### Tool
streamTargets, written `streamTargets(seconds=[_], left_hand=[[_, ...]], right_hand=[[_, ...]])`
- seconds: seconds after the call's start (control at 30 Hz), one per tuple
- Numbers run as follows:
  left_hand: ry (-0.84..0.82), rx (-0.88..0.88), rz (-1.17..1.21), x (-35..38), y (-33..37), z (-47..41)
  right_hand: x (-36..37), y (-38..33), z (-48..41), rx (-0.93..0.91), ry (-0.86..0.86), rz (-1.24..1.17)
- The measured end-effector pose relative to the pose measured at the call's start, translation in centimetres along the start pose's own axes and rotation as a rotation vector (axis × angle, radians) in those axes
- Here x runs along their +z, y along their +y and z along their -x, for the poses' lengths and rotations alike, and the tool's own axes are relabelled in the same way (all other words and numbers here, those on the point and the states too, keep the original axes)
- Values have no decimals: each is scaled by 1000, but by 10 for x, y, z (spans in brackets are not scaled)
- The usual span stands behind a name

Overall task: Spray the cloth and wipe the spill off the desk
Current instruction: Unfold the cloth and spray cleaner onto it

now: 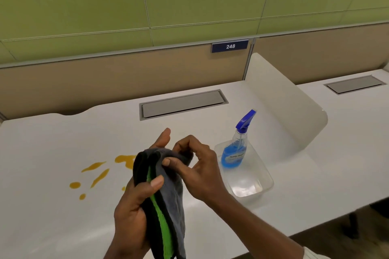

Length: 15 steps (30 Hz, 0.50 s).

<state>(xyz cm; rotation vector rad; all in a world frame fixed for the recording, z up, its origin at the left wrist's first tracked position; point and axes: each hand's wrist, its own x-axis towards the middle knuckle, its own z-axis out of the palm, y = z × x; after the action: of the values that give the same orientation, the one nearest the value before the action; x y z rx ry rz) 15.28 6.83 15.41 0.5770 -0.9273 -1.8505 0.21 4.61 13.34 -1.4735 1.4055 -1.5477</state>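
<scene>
A grey cloth (171, 197) with black and green bands hangs in front of me above the white desk (52, 143). My left hand (134, 208) grips its middle, thumb pressed on the grey face. My right hand (195, 166) pinches the cloth's top edge between thumb and fingers. An orange spill (99, 171) lies in streaks and drops on the desk to the left of the cloth, partly hidden behind it. A clear spray bottle (236, 147) with blue liquid and a blue trigger head stands to the right, apart from both hands.
The bottle stands in a clear plastic tub (252, 183). A grey cable hatch (183, 104) is set into the desk's back. A white divider panel (290, 103) rises on the right, with a second desk beyond it. The desk's front edge runs at lower right.
</scene>
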Motion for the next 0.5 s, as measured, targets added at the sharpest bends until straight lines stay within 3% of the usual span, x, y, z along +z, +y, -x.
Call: streamTargets(seconds=[0.13, 0.23, 0.27, 0.5], left_hand=[[-49, 208, -153, -2, 16, -3], [55, 252, -151, -4, 19, -8], [86, 261, -119, -3, 21, -12], [-99, 131, 429, -19, 17, -33]], right_hand=[[-1, -15, -4, -21, -103, -168], [2, -22, -10, 40, -184, -170], [3, -23, -12, 74, -206, -166], [-2, -8, -22, 251, -192, 38]])
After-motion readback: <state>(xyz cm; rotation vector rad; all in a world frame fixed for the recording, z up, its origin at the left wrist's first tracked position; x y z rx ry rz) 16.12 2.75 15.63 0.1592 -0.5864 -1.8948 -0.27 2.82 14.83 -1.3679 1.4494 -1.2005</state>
